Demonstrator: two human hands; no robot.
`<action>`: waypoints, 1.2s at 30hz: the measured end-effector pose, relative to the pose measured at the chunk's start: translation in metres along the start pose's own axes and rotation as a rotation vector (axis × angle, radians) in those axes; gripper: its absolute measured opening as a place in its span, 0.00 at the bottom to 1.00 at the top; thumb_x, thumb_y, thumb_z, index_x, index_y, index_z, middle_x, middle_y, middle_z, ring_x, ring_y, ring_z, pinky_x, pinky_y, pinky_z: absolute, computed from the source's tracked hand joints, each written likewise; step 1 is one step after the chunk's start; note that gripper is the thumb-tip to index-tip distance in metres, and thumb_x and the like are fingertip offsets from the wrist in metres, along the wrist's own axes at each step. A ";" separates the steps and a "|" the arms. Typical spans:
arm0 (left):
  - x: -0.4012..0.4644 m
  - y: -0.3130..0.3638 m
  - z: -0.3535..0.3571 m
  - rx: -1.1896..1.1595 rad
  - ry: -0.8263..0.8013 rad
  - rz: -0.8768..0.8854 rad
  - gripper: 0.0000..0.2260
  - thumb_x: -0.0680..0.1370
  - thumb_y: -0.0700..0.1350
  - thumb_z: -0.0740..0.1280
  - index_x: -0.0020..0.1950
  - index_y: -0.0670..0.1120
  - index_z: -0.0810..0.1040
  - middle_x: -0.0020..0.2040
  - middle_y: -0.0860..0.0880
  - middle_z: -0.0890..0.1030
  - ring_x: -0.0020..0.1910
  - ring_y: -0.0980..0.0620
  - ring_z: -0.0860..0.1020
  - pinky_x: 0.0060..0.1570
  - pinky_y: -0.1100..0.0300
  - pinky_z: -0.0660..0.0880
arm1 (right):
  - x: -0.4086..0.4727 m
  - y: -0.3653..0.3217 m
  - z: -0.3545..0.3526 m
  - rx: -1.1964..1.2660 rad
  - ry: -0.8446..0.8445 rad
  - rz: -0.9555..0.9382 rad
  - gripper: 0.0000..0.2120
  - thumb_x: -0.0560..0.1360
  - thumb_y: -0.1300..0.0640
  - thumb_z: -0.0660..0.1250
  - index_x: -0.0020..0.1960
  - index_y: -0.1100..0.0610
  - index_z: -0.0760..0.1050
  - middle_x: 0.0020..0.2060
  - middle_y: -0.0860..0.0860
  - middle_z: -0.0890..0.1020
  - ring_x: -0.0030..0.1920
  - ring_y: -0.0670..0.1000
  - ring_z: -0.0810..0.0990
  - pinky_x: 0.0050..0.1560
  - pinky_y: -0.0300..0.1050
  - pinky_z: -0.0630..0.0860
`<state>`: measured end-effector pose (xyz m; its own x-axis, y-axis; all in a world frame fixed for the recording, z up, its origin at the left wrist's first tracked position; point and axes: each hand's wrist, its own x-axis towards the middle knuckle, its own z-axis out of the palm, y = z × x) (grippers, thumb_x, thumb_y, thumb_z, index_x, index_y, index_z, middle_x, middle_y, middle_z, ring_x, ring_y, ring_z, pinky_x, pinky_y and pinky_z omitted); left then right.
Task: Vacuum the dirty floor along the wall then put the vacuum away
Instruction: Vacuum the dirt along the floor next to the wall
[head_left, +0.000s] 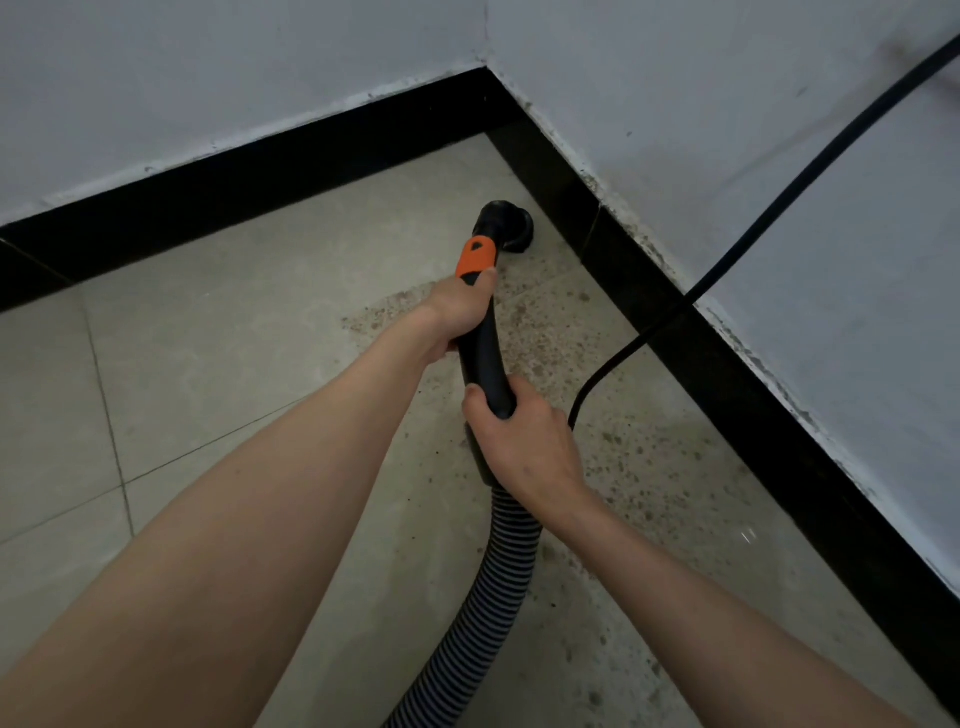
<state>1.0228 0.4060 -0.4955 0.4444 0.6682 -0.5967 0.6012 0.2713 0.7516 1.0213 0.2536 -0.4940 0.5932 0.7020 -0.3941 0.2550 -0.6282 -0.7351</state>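
Black cord (727, 270) beside dusty floor (545, 332)

Both hands grip the black vacuum handle (484, 358) at the centre of the frame: the left hand (460, 312) just below its orange band (477, 258), the right hand (524, 441) lower, where the ribbed hose (488, 582) begins. The nozzle (511, 224) sits on the speckled floor (623, 467) close to the black baseboard (613, 249) in the upper middle, and a black cord (779, 208) crosses from the upper right.
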 end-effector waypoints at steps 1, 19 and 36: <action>0.001 0.002 0.002 0.004 -0.013 -0.002 0.19 0.82 0.57 0.55 0.54 0.41 0.68 0.42 0.46 0.73 0.44 0.47 0.74 0.46 0.55 0.72 | 0.000 0.000 -0.001 -0.001 0.007 0.002 0.14 0.76 0.39 0.59 0.48 0.49 0.71 0.38 0.50 0.79 0.40 0.54 0.79 0.41 0.49 0.76; -0.003 0.011 0.034 -0.161 -0.118 0.094 0.24 0.81 0.56 0.58 0.65 0.38 0.70 0.45 0.46 0.74 0.43 0.49 0.74 0.37 0.61 0.71 | -0.008 0.004 -0.017 0.376 0.061 0.095 0.10 0.80 0.46 0.60 0.43 0.49 0.72 0.38 0.48 0.78 0.38 0.46 0.77 0.38 0.39 0.73; -0.042 0.024 0.065 -0.017 -0.334 0.161 0.25 0.83 0.55 0.52 0.66 0.34 0.68 0.55 0.39 0.76 0.50 0.45 0.76 0.44 0.57 0.74 | -0.040 0.014 -0.041 0.993 -0.046 0.325 0.23 0.80 0.42 0.55 0.44 0.62 0.75 0.31 0.56 0.79 0.28 0.54 0.78 0.28 0.43 0.76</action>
<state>1.0620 0.3396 -0.4706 0.7263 0.4411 -0.5271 0.4959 0.1947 0.8463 1.0330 0.2029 -0.4661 0.4856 0.5738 -0.6595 -0.6662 -0.2455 -0.7042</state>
